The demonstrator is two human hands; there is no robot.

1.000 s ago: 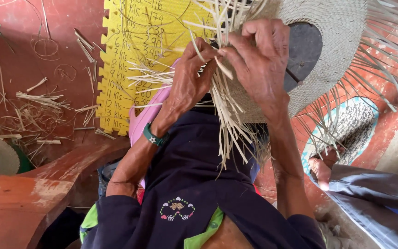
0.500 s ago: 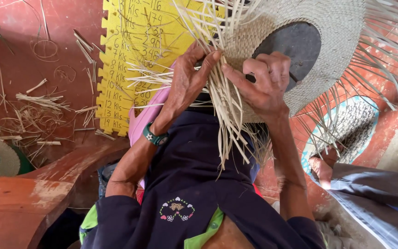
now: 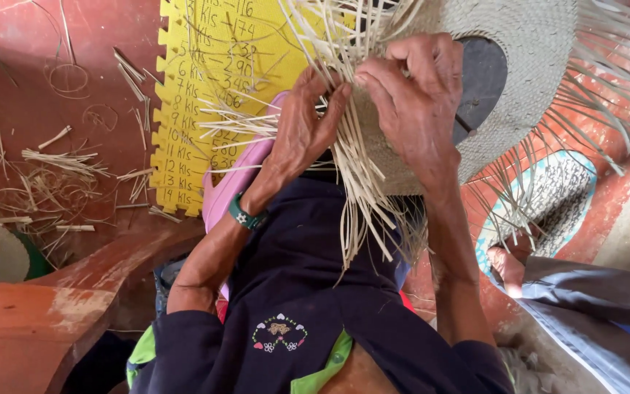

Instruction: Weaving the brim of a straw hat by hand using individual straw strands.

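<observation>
Lying on the red floor (image 3: 45,44), straw scraps (image 3: 52,164) surround a yellow foam mat (image 3: 205,80).

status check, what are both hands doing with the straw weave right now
Left hand pinching loose straw strands at the weave's edge. Right hand gripping the woven straw hat. Loose strands hang over the lap; nothing blocks the hands.
</observation>
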